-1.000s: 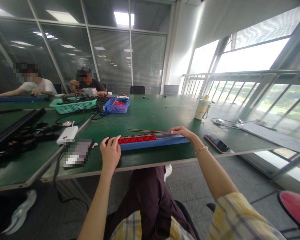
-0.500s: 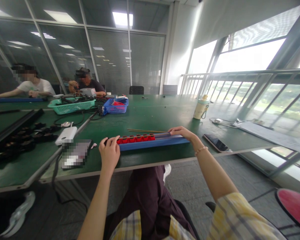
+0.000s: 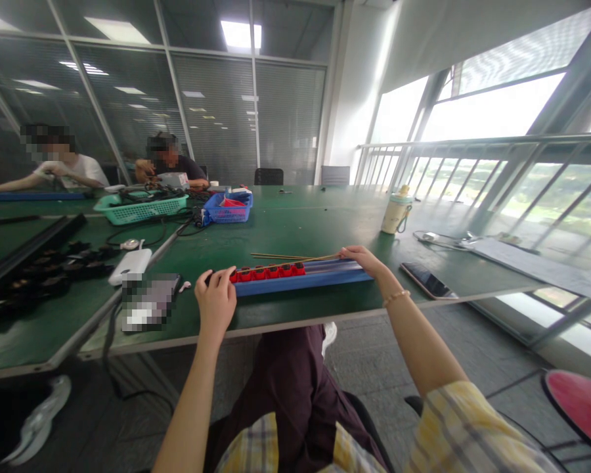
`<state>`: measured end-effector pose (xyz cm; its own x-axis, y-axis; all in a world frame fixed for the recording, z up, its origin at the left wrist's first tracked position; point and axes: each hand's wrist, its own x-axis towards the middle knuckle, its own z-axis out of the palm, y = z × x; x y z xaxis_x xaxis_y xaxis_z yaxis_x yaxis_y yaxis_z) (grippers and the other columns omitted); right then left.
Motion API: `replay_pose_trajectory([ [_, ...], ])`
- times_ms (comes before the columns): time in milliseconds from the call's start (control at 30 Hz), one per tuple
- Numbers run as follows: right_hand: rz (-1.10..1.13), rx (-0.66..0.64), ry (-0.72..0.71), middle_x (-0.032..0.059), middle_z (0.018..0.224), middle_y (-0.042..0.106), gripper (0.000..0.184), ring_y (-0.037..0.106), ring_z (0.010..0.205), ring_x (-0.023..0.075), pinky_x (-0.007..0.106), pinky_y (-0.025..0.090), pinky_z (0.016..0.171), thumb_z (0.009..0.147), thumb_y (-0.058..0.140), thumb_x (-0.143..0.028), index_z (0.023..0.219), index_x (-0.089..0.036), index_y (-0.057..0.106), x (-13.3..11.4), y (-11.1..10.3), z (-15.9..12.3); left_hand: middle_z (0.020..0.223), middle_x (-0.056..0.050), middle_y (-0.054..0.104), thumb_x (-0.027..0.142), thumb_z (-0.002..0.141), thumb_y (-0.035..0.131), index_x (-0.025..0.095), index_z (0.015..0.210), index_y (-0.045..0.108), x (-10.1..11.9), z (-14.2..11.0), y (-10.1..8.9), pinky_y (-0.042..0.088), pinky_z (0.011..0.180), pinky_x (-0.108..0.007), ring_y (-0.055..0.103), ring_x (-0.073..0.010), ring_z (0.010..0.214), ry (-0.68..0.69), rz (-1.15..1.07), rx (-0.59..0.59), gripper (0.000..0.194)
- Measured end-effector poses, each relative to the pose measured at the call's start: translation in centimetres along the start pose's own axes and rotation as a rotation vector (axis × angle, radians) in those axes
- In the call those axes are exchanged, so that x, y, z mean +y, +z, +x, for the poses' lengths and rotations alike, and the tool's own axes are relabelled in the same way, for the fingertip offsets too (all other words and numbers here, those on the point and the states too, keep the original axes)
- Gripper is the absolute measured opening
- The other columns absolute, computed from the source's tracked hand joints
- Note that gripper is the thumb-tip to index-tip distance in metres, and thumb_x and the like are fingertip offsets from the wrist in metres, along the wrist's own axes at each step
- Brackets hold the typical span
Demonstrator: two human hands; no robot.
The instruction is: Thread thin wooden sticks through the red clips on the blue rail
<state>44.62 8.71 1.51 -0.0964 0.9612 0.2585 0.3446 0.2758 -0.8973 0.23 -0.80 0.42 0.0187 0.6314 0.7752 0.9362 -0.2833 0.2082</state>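
A long blue trough lies across the table in front of me. Red blocks with dark tops sit in a row in its left part, and its right part shows a bare greyish channel. My left hand is closed over the trough's left end, fingers bent down beside the leftmost red block. Along the far side of the blocks runs a thin gold rod. My right hand pinches its right end, just above the trough's right part. Another thin gold rod lies behind on the table.
A dark phone and a cream bottle stand to the right. Left are a white device, a blurred phone-like object and black parts. A green basket and blue basket sit farther back; two people work beyond.
My right hand has shifted slightly right and up, and the gold rod's right end now sits higher, off the trough. My left hand and the trough stay in place.
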Motion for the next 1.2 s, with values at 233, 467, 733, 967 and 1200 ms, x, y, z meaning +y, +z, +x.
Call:
replay_pose_trajectory([
  [233,0.07,0.18,-0.014,0.0084,0.079,0.072,0.066,0.061,0.081,0.0211,0.036,0.045,0.087,0.06,0.065,-0.085,0.06,-0.019,0.064,1.2,-0.1,0.7,0.118,-0.008,0.067,0.018,0.091,0.043,0.023,0.127,0.064,0.0,0.1,0.0,0.033,0.108,-0.049,0.04,-0.0326,0.125,-0.007,-0.013,-0.009,0.041],
  [467,0.089,0.319,0.037,0.0094,0.076,0.068,0.074,0.059,0.074,0.0196,0.034,0.046,0.076,0.055,0.059,-0.091,0.068,-0.018,0.063,2.0,-0.7,0.9,0.117,-0.008,0.068,0.019,0.092,0.042,0.023,0.126,0.064,0.0,0.0,-0.1,0.033,0.108,-0.049,0.039,-0.032,0.125,-0.008,-0.007,-0.006,0.04],
  [733,-0.024,0.402,0.04,0.0119,0.076,0.067,0.083,0.059,0.073,0.0214,0.034,0.046,0.071,0.06,0.039,-0.098,0.07,-0.019,0.062,1.7,-0.4,0.8,0.118,-0.009,0.067,0.018,0.091,0.043,0.023,0.126,0.064,0.1,0.1,-0.1,0.032,0.108,-0.05,0.038,-0.0327,0.126,-0.008,-0.006,-0.015,0.042],
  [967,-0.271,0.417,0.02,0.0123,0.077,0.069,0.077,0.06,0.075,0.0229,0.034,0.046,0.073,0.078,0.034,-0.083,0.076,-0.015,0.071,1.3,0.2,0.4,0.118,-0.009,0.067,0.018,0.091,0.044,0.024,0.128,0.063,0.0,0.1,0.1,0.033,0.108,-0.05,0.038,-0.0324,0.126,-0.014,-0.007,-0.019,0.042],
  [1200,-0.631,0.347,0.045,0.0087,0.077,0.072,0.051,0.063,0.076,0.0222,0.03,0.043,0.072,0.089,0.044,-0.054,0.079,-0.016,0.076,0.6,0.9,0.2,0.118,-0.009,0.067,0.017,0.091,0.044,0.024,0.127,0.064,0.1,0.0,0.1,0.033,0.109,-0.049,0.039,-0.0325,0.127,-0.009,-0.008,-0.014,0.042],
])
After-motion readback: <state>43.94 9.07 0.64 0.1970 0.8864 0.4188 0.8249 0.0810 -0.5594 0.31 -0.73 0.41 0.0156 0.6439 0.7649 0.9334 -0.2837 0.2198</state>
